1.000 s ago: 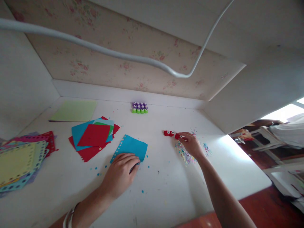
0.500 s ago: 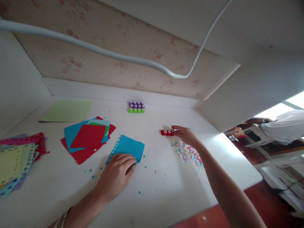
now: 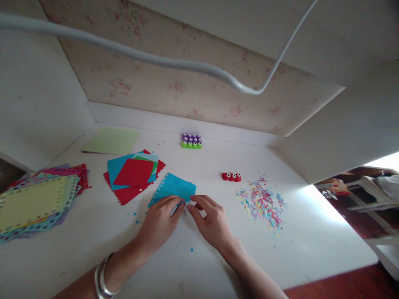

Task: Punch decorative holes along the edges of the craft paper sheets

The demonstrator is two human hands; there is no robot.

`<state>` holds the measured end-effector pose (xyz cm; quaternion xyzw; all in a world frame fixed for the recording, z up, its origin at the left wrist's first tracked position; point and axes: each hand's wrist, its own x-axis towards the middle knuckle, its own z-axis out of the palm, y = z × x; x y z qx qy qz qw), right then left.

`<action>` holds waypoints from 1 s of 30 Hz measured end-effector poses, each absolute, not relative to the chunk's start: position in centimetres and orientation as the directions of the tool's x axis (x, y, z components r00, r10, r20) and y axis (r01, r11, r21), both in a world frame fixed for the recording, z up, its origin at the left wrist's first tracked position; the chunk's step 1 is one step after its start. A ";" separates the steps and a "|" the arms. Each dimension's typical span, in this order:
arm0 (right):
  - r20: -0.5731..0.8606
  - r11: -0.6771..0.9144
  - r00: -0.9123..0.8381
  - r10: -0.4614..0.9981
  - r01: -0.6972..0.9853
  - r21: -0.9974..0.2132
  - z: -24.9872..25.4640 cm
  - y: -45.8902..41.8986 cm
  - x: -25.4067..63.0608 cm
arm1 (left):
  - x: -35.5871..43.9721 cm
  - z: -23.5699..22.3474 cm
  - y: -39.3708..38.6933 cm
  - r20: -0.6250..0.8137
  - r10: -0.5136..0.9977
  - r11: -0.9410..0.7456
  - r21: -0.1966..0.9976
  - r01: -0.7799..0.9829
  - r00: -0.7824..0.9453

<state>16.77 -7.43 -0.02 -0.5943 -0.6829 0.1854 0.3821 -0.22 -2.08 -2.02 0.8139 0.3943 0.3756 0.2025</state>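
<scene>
A blue sheet of paper (image 3: 178,187), with small holes punched along its left edge, lies on the white table in front of me. My left hand (image 3: 162,220) is closed at its near edge, thumb and fingers pinching the paper. Close by on the right, my right hand (image 3: 212,218) has its thumb and index finger apart at the sheet's near right corner. I see nothing plainly held between them. Red craft punches (image 3: 231,177) with round white tops stand in a short row beyond my right hand. Small blue punched bits (image 3: 137,221) lie around the sheet.
Colourful confetti (image 3: 263,201) is scattered at right. Purple and green punches (image 3: 191,140) stand in rows by the back wall. Red and blue sheets (image 3: 134,172) lie left of centre, hole-edged sheets (image 3: 34,201) at far left, pale green paper (image 3: 112,140) behind. A white cable (image 3: 174,62) hangs in front.
My right hand has left the red punches and come left and nearer, beside my left hand. My left hand stays at the blue paper. The view has shifted somewhat to the left.
</scene>
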 end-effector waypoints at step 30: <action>0.408 0.342 -0.198 0.892 0.884 -0.318 -1.4 -7.3 17.5 | -0.1 -2.2 -2.1 0.568 0.588 -0.792 0.262 0.552 0.575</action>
